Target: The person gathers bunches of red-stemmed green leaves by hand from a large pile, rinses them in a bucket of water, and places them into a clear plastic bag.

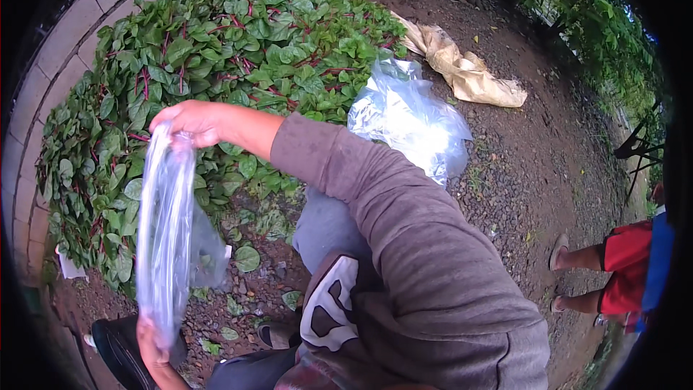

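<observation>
A clear plastic bag point(164, 224) is stretched lengthwise between my two hands, over the left side of a heap of leafy greens. My right hand point(196, 123), at the end of a brown sleeve, pinches the bag's far end. Low at the left, my left hand point(150, 343) grips its near end; some of those fingers are hidden behind the plastic. The leafy greens point(245, 43) have broad green leaves and reddish-purple stems, and lie spread on the ground beyond and beneath the bag.
A pile of clear plastic bags point(408, 119) lies right of the greens, beside a crumpled tan sack point(469, 72). Concrete blocks point(72, 25) edge the left. At the right stands a person in red shorts point(626, 267) on gravelly soil. Loose leaves point(247, 258) lie near my legs.
</observation>
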A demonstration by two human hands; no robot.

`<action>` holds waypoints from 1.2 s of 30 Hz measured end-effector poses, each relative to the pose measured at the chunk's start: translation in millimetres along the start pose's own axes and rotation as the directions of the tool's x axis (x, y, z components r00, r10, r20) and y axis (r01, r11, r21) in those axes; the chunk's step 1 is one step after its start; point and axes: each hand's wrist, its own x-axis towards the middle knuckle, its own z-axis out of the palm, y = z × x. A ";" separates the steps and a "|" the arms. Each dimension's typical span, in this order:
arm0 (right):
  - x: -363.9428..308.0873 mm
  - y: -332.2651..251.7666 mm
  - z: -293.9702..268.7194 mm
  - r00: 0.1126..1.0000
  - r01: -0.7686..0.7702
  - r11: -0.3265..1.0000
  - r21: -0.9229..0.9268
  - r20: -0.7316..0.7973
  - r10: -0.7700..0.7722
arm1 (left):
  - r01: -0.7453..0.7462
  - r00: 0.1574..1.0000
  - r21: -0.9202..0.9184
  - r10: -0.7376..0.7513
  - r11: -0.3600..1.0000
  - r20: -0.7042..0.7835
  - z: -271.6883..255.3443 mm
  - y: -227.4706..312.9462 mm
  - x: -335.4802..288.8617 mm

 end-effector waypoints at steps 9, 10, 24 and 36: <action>1.6 11.3 -6.3 0.848 -0.061 0.899 -0.434 -0.498 -0.183 | -0.192 0.981 0.309 0.186 0.931 0.048 4.7 18.8 -7.1; 4.2 6.6 -10.9 0.828 0.032 0.980 -0.196 -0.543 -0.136 | -0.050 0.999 0.398 0.040 0.916 0.033 31.7 7.3 3.8; 2.6 4.2 6.5 0.993 -0.045 0.999 -0.007 -0.111 0.044 | 0.145 0.986 0.671 -0.053 0.728 -0.155 21.7 0.6 12.8; -3.8 0.8 -13.6 0.983 -0.180 0.943 -0.280 -0.033 0.178 | -0.008 0.997 -0.031 0.005 0.999 -0.082 16.9 30.1 -6.2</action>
